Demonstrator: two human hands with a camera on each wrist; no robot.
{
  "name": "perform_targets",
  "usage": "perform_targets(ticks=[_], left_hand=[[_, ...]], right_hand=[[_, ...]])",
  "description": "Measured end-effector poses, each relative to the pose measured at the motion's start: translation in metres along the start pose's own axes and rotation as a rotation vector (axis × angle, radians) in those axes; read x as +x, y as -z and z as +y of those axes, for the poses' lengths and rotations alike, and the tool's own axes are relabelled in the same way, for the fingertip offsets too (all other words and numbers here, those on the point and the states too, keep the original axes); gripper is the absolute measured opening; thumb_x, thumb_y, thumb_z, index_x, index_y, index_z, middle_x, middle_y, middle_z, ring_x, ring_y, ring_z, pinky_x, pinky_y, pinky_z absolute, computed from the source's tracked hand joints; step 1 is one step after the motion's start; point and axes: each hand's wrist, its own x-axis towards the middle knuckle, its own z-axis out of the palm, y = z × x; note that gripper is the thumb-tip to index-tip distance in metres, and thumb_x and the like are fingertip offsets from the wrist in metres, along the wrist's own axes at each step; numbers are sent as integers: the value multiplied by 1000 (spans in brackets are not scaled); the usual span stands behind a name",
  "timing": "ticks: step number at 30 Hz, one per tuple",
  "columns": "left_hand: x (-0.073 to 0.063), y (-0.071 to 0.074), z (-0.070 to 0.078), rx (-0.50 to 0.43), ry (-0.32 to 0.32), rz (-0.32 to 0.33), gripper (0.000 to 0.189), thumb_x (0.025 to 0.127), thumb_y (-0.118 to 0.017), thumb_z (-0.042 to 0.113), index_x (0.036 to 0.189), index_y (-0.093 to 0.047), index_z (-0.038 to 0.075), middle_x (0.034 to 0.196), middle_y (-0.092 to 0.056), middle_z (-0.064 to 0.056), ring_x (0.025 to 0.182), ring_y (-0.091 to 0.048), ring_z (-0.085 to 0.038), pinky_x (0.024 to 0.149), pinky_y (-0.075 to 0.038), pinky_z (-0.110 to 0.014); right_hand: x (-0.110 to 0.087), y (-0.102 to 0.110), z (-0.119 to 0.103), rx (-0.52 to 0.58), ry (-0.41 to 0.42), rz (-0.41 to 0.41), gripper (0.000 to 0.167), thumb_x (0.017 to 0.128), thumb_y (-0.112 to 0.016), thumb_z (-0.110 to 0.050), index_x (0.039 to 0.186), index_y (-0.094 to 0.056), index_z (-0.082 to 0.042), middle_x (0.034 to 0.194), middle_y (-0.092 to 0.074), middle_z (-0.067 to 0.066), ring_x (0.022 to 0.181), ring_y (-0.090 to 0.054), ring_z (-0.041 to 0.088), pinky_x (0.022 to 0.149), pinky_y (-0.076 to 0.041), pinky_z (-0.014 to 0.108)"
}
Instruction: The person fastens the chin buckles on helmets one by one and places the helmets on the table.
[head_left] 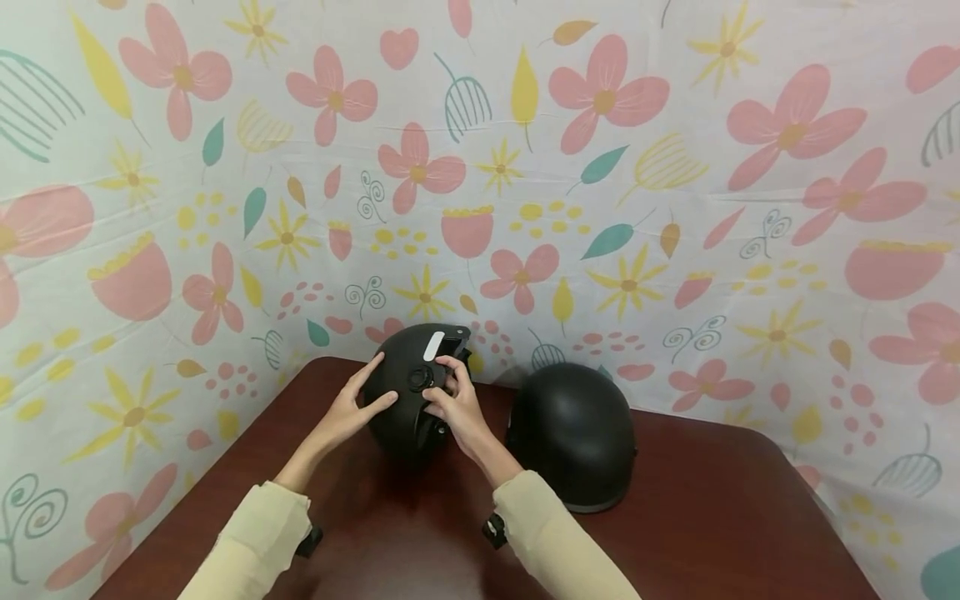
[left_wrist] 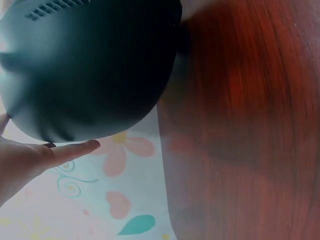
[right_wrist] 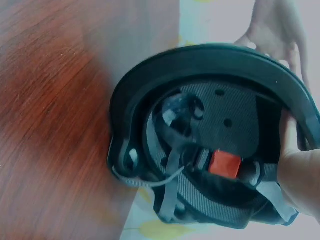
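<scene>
A black helmet [head_left: 402, 350] is tilted on its side near the table's back edge, its open side facing right. My left hand [head_left: 347, 415] rests on its shell with straight, spread fingers and thumb. On the opposite side my right hand [head_left: 459, 410] grips the rim, its thumb beside a round black knob [head_left: 420, 378] and a finger below a white label [head_left: 433, 346]. Inside the helmet, the right wrist view shows grey straps, dark padding [right_wrist: 240, 110] and a red buckle [right_wrist: 225, 164]. The left wrist view shows the smooth outer shell [left_wrist: 100, 75].
A second black helmet [head_left: 573, 433] stands dome up on the dark red table [head_left: 712, 500], just right of my right forearm. Behind the table hangs a white cloth [head_left: 480, 100] with flowers and leaves.
</scene>
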Motion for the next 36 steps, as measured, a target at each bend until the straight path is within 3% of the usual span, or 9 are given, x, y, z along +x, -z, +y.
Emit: perform_targets(ticks=[5,13,17,21,26,32,36], left_hand=[[0,6,-4,-44,0,-3,79,97,-60,30,159,-11,27,164,-12,-16,144,-29,-45,109,-33,-64],[-3,17,-8,-64,46,-47,79,99,-55,31,159,-5,23,165,-7,-18,145,-21,-50,110,-30,-66],[-3,19,-12,-94,18,-100,77,101,-52,30,159,-1,24,162,-14,-23,145,-22,-49,107,-34,-65],[-4,22,-17,-110,-26,-125,72,101,-49,26,159,-5,26,157,-23,-26,140,-30,-50,97,-46,-58],[-2,22,-19,-129,-43,-135,72,101,-50,25,159,-8,27,156,-25,-26,140,-31,-50,96,-47,-57],[3,18,-16,-141,-29,-136,73,101,-51,26,158,-7,28,157,-23,-24,142,-29,-48,101,-41,-63],[5,14,-13,-150,-12,-132,75,100,-52,26,159,-6,25,159,-18,-23,144,-25,-48,105,-36,-65]], right_hand=[[-1,5,-5,33,-12,-34,55,90,-51,0,140,-37,-15,139,-51,24,98,-65,16,82,-54,29],[-4,7,-9,102,-43,-13,52,93,-51,-1,141,-36,-15,130,-57,16,86,-66,8,73,-51,24],[-3,9,-12,158,-62,-9,51,94,-51,-2,141,-35,-14,120,-56,8,75,-64,6,71,-51,24],[-2,13,-13,204,-88,-28,52,95,-50,-4,144,-32,-12,122,-49,8,68,-59,5,72,-51,24],[-2,20,-13,194,-87,-25,57,95,-50,-7,148,-30,-13,123,-50,6,72,-60,6,78,-51,26],[-1,29,-14,191,-100,-15,61,95,-51,-8,151,-28,-15,103,-54,-2,70,-55,8,98,-49,38],[-2,35,-13,182,-101,-16,60,96,-51,-8,151,-28,-14,85,-52,-6,65,-53,7,91,-52,32]])
